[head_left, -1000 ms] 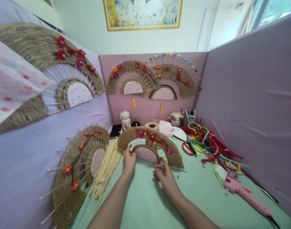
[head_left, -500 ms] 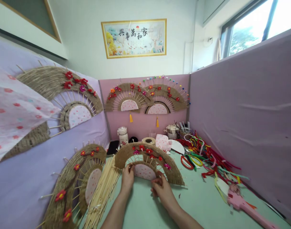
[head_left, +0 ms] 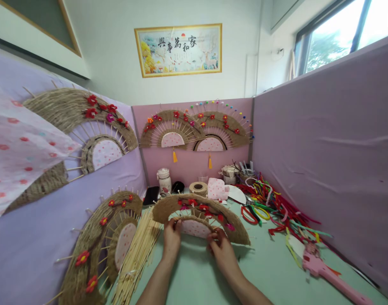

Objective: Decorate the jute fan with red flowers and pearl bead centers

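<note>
A fan-shaped twine craft (head_left: pixel 168 206) with red and magenta flowers and a pink dotted half-circle centre (head_left: pixel 195 228) is held tilted over the green table. My left hand (head_left: pixel 172 235) is closed on the left end of its inner arc, thumb and fingers pinching the edge. At the right end of that arc, my right hand (head_left: pixel 219 243) grips the edge with curled fingers. Left of the hands lies a bundle of thin sticks (head_left: pixel 138 250), beside another twine fan (head_left: pixel 85 250) with red flowers.
Scissors (head_left: pixel 255 214), coloured pipe cleaners (head_left: pixel 276 203) and a pink glue gun (head_left: pixel 324 271) lie to the right. A tape roll (head_left: pixel 198 187), white bottle (head_left: pixel 164 182) and black phone (head_left: pixel 151 195) are at the back. Finished fans (head_left: pixel 171 123) hang on the partitions.
The held fan has tipped, its arc looking flatter, and its right side has shifted slightly right. My right hand has moved a little to the right with it.
</note>
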The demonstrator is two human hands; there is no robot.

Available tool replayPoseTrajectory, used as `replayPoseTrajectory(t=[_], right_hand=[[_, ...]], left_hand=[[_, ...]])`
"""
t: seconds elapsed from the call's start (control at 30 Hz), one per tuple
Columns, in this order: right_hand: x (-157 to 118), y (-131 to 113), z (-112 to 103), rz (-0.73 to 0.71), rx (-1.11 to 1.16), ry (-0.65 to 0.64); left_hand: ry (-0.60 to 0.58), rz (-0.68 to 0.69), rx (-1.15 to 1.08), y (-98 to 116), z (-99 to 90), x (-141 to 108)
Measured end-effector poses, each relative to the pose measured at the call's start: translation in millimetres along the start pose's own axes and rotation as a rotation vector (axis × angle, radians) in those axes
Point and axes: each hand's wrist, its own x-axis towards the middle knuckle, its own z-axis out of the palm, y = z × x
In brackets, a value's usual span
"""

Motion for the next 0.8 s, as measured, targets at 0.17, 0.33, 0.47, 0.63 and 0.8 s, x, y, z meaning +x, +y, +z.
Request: replayPoseTrajectory(t=[0.17, 0.33, 0.47, 0.63, 0.8], right_hand=[[1.9, -10.0, -19.9, -0.029, -0.1, 0.047], [2.1, -20.5, -42.3, -0.001, -0.183, 0.063], [6.7, -17.3, -52.2, 0.059, -0.22, 0.066], [11.5, -9.0, -57.1, 0.126, -0.24, 0.061], [9.7, -5.7, -57.7, 0.159, -0.243, 0.041]], left_hand=[[-0.037, -0.085, 0.007, 15.2, -0.1, -9.9], [-0.175, -0.138, -0.054, 32.1, 1.8, -23.5], [-0.289, -0.232, -0.143, 37.2, 7.5, -32.8], [-0.286, -0.284, -0.243, 34.1, 13.5, -36.3], [-0.303, -0.351, -0.328, 27.5, 17.6, -37.4]])
